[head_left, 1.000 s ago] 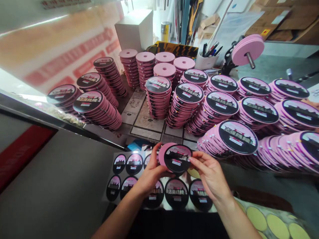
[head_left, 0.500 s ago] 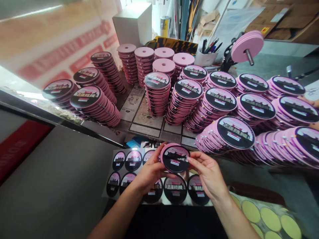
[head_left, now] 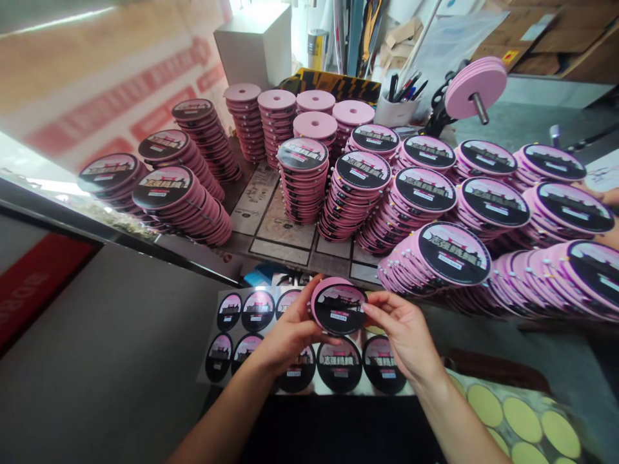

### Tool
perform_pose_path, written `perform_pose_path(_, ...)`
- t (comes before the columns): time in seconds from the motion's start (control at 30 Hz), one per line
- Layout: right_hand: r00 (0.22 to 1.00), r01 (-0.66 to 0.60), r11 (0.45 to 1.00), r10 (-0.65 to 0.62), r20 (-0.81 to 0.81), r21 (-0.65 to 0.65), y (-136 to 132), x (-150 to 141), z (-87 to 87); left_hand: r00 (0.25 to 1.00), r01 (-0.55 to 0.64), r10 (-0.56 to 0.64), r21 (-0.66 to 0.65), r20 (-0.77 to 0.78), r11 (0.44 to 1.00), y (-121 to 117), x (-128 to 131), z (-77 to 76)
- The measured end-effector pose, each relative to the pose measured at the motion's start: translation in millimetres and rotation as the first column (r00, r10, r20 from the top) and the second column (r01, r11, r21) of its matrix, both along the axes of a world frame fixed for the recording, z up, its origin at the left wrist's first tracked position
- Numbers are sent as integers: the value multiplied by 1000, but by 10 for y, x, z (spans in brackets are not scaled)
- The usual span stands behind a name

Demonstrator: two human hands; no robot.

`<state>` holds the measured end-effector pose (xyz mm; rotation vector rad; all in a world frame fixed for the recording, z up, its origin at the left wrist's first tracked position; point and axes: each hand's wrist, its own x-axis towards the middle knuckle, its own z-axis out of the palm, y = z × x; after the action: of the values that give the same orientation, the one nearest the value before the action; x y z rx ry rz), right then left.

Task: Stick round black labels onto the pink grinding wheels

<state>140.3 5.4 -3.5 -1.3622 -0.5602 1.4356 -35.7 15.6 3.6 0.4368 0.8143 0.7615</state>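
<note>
My left hand [head_left: 290, 332] is wrapped round a pink foam disc [head_left: 333, 282], thumb below and fingers behind. Over its face lies a round black-and-pink sticker [head_left: 341, 316], leaving a pink crescent bare along the upper edge. With thumb and forefinger, my right hand [head_left: 403, 328] pinches the sticker's right edge. How much of the sticker touches the foam I cannot tell. Beneath both hands is a sheet of round stickers [head_left: 338, 364] with the same print, partly covered by my hands and forearms.
Beyond my hands, stacks of labelled pink discs [head_left: 454, 254] crowd the table [head_left: 280, 232]. Plain pink discs [head_left: 314, 122] stand behind, near a pen holder [head_left: 399, 111]. More discs sit on a metal spindle [head_left: 478, 106]. A sheet with yellow circles [head_left: 522, 419] lies lower right. Another person's hand [head_left: 602, 193] shows at right.
The sticker's left edge has shifted slightly over the disc, and the bare pink now shows mostly at the top. Both hands keep their grip. The whole view has moved a little.
</note>
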Motion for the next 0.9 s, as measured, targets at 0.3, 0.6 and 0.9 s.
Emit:
perform_pose_path(0.3,999,22,1000,-22,26,10,-9,4,-2,999,21,-19,28,-46,999,9,23,49)
perform_pose_path(0.6,999,30,999,-30,33,19,-2,-1,-13,1000,26,-26,78,-8,997,4,1,-4)
perform_pose_path(0.9,997,55,998,-56,49,14,-1,-36,2,999,33,-32,89,-5,995,1,-8,-38)
